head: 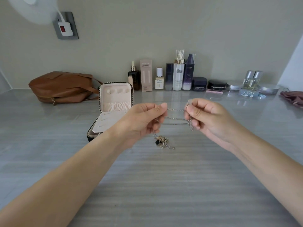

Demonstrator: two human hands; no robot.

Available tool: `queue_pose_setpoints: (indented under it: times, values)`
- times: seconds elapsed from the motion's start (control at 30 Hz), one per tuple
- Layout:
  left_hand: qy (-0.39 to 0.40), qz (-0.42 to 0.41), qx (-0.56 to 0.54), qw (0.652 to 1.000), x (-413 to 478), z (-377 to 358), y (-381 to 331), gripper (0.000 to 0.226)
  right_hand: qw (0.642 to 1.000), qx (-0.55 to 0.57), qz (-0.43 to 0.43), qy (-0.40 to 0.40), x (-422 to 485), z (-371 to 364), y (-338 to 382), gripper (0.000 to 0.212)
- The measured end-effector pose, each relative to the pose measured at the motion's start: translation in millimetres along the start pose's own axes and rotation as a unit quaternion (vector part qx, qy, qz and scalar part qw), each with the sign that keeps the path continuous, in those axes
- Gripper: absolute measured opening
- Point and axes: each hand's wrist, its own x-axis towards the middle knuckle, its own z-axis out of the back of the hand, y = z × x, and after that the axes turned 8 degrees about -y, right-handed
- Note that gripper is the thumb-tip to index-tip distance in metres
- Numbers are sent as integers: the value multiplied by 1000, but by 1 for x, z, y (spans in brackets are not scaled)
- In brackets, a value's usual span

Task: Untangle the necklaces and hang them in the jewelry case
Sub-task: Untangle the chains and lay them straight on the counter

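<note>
Thin silver necklace chains (pixel 176 119) stretch between my two hands above the grey table. My left hand (pixel 144 122) pinches the chains at their left end, and my right hand (pixel 206 117) pinches them at the right, with a short length dangling below its fingers. A tangled clump of gold and silver chain with a dark pendant (pixel 161 141) hangs from my left hand down to the table. The jewelry case (pixel 113 105) stands open behind my left hand, its pale pink lid upright with small hooks and an elastic pocket.
A brown leather bag (pixel 64 87) lies at the back left. Several cosmetic bottles and jars (pixel 180 76) line the wall behind the case. Silver tins and glass bottles (pixel 252 86) sit at the back right, next to a mauve pouch (pixel 293 98). A wall socket (pixel 65 26) is above.
</note>
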Motion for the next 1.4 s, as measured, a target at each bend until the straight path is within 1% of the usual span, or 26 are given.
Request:
queue_pose_setpoints:
  times: [0.07, 0.13, 0.3, 0.43, 0.53, 0.7, 0.8, 0.87, 0.97, 1.03, 1.1, 1.2, 1.4]
  values:
    - [-1, 5, 7, 1000, 0, 2, 0, 21, 1000, 13, 5, -16, 2, 4, 2, 12]
    - [-7, 9, 18, 1000, 1, 4, 1, 17, 1000, 15, 9, -20, 2, 7, 4, 14]
    - [-35, 24, 65, 997, 3, 5, 3, 9, 999, -33, 24, -33, 2, 11, 6, 17]
    - [-72, 21, 52, 996, 4, 6, 4, 10, 996, -59, 18, -59, 4, 16, 8, 17]
    - [-92, 19, 34, 995, 7, 5, 4, 12, 991, -92, 18, -100, 6, 24, 9, 16]
    - [-107, 17, 16, 994, 10, 2, -1, 10, 979, -85, -20, -183, 11, 45, 10, 14]
    - [-106, 12, 16, 994, 14, 1, -4, 11, 972, -96, -39, -211, 13, 63, 12, 3]
    - [-108, 8, 24, 994, 16, 1, -6, 11, 967, -95, -45, -232, 14, 75, 12, 10]
    - [-106, -1, 28, 994, 15, 0, -9, 11, 961, -101, -62, -250, 15, 84, 12, 5]
    - [-97, -11, 19, 995, 14, 0, -13, 8, 957, -100, -65, -263, 16, 86, 11, 14]
    - [-80, -19, -10, 997, 12, 0, -17, 9, 956, -87, -63, -274, 16, 86, 12, 15]
    - [-60, -21, -64, 996, 10, 2, -23, 16, 956, -66, -61, -279, 16, 87, 14, 15]
    - [-67, -34, -72, 995, 10, 3, -21, 14, 956, -62, -72, -279, 16, 87, 11, 16]
